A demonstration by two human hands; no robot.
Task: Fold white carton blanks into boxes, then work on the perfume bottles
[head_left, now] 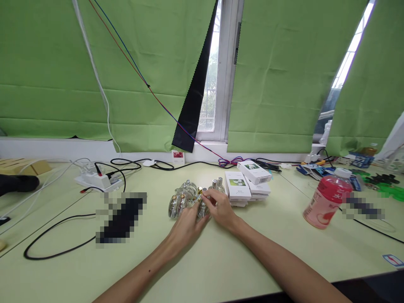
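Small clear glass bottles (pixel 182 203) that look like perfume bottles stand in a cluster at the middle of the table, some with gold-coloured necks and others with silver caps (pixel 220 182). My left hand (pixel 188 219) is closed at the front of this cluster, its fingers around a glass bottle (pixel 202 209) that is partly hidden. From the right, my right hand (pixel 221 207) reaches in with thumb and finger pinched by a gold-coloured top (pixel 200 190). What lies between those fingertips is too small to make out.
White picture boxes (pixel 237 186) are stacked just right of the bottles. A pink drink bottle (pixel 328 198) stands farther right. At left are a power strip (pixel 99 182) with cables and a blurred dark object (pixel 121 219). Green blinds (pixel 277 75) cover the windows behind.
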